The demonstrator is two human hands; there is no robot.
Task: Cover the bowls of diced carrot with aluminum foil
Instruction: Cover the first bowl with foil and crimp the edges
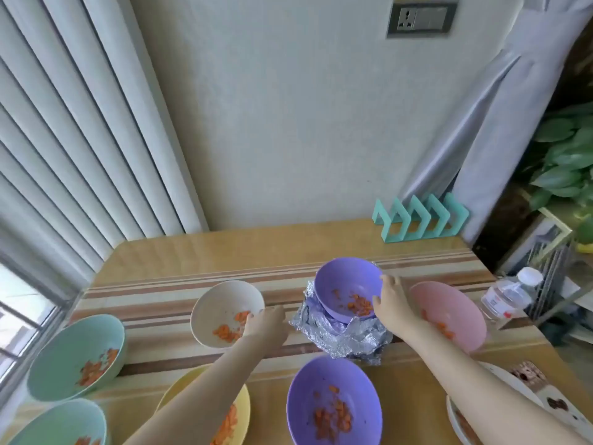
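The right hand point(393, 300) grips the rim of the far purple bowl point(346, 284), with its thumb on top of the rim and its fingers curled over the edge. The bowl is tipped toward the person and sits on a crumpled sheet of foil point(346, 338) in the middle of the table point(224, 252). I think the bowl was put on the foil so the sheet can be pulled up around it. No foil is over the top yet, so the carrot bits inside show.

The left hand point(266, 326) is at the right edge of the white bowl point(221, 306). Its fingers touch the rim, but I cannot tell if they hold it. Maybe it is keeping that bowl from sliding.

The other bowls wait close by (all open, all with carrot in them): a pink bowl point(455, 309) just right of the right arm, a near purple bowl point(333, 403) in front, a yellow bowl point(179, 393) and two green bowls point(77, 354) on the left. They are near so each is easy to reach next.
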